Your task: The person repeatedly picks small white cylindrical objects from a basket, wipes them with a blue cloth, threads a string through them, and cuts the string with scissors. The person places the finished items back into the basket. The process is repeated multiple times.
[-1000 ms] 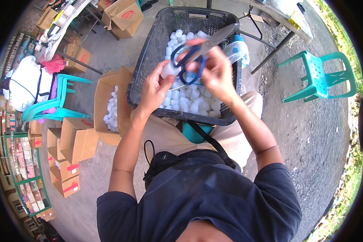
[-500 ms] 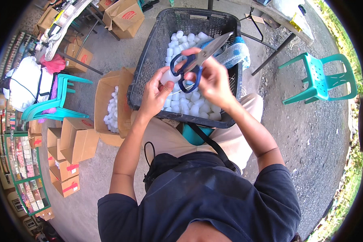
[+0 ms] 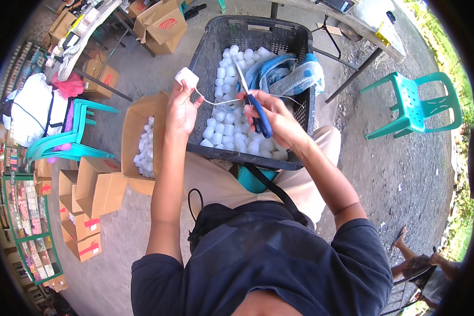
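Note:
My left hand (image 3: 181, 111) is raised over the left rim of the black crate (image 3: 195, 126), its fingertips closed on a short white cylinder (image 3: 186, 77). A thin white string (image 3: 216, 103) droops from near that cylinder toward my right hand (image 3: 282, 122). Blue-handled scissors (image 3: 260, 111) are in my right hand, above the crate, with their blades pointing up and away and looking closed. Many similar white cylinders (image 3: 227, 128) fill the crate's bottom. A blue and white cloth (image 3: 303, 76) hangs over its right side.
Left of the crate stands a cardboard box (image 3: 134, 113) with more white cylinders. Empty cartons (image 3: 102, 187) and stacked green chairs (image 3: 79, 134) are further left. A green chair (image 3: 413, 105) stands at right, below a table (image 3: 347, 23). Another person's legs (image 3: 405, 258) show at lower right.
My left hand has moved left and away from my right hand with the white cylinder, and the string now spans between them. The scissors have turned more upright. A person has appeared at lower right.

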A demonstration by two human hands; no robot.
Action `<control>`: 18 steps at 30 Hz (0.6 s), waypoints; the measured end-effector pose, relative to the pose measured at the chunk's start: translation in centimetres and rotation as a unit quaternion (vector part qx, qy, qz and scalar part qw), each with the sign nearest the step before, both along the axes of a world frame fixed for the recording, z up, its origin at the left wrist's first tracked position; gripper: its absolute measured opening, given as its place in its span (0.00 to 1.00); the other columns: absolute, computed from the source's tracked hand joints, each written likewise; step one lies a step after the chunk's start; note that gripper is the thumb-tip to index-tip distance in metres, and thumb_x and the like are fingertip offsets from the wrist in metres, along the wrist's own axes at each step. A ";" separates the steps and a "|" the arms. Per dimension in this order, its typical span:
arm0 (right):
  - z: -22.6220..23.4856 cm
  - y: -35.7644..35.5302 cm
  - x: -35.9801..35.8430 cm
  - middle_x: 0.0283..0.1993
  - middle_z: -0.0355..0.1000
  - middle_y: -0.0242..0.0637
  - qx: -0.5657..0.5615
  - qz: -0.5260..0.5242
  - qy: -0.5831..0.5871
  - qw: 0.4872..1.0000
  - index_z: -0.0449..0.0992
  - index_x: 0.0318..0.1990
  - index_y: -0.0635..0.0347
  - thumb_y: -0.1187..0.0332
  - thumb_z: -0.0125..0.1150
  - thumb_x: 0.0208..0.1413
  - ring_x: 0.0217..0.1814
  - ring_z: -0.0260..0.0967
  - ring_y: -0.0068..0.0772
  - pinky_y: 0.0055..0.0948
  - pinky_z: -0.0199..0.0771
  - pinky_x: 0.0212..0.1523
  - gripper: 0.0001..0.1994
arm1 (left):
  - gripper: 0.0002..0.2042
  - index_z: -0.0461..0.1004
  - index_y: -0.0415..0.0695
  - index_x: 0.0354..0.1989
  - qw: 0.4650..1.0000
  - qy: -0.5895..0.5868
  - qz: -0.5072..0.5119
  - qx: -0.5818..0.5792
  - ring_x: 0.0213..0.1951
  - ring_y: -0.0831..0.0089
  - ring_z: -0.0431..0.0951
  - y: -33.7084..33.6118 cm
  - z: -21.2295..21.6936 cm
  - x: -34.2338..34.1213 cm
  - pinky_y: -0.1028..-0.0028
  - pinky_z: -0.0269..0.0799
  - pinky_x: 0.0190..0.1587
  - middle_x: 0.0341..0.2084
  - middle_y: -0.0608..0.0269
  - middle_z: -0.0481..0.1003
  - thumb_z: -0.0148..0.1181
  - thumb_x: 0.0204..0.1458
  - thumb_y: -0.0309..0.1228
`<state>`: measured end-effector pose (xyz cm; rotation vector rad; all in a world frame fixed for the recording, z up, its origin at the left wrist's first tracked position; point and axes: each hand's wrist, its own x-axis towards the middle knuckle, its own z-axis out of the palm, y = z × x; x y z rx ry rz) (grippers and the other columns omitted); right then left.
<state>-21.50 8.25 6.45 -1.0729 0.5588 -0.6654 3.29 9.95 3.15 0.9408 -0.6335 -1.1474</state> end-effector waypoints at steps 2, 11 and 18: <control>-1.0 1.5 -0.2 0.28 0.65 0.26 0.149 0.089 0.003 0.985 0.69 0.52 0.59 0.54 0.54 0.61 0.29 0.64 0.17 0.19 0.68 0.29 0.20 | 0.13 0.68 0.53 0.48 0.998 0.043 0.048 0.002 0.44 0.78 0.70 -1.2 -0.2 0.7 0.69 0.64 0.47 0.42 0.72 0.71 0.59 0.57 0.38; -0.1 2.9 3.7 0.27 0.65 0.26 0.106 0.025 0.009 0.994 0.71 0.47 0.60 0.43 0.53 0.59 0.26 0.64 0.16 0.18 0.68 0.25 0.26 | 0.13 0.65 0.41 0.48 0.996 0.005 0.048 -0.076 0.45 0.71 0.74 0.9 2.0 -4.3 0.73 0.69 0.51 0.42 0.59 0.72 0.58 0.56 0.27; 0.1 3.6 4.0 0.23 0.65 0.28 0.047 0.002 0.008 0.999 0.70 0.43 0.62 0.44 0.53 0.59 0.21 0.64 0.17 0.17 0.67 0.20 0.25 | 0.15 0.63 0.41 0.51 0.993 0.025 -0.034 -0.106 0.41 0.72 0.74 2.3 1.6 -4.4 0.72 0.72 0.45 0.57 0.49 0.67 0.56 0.58 0.31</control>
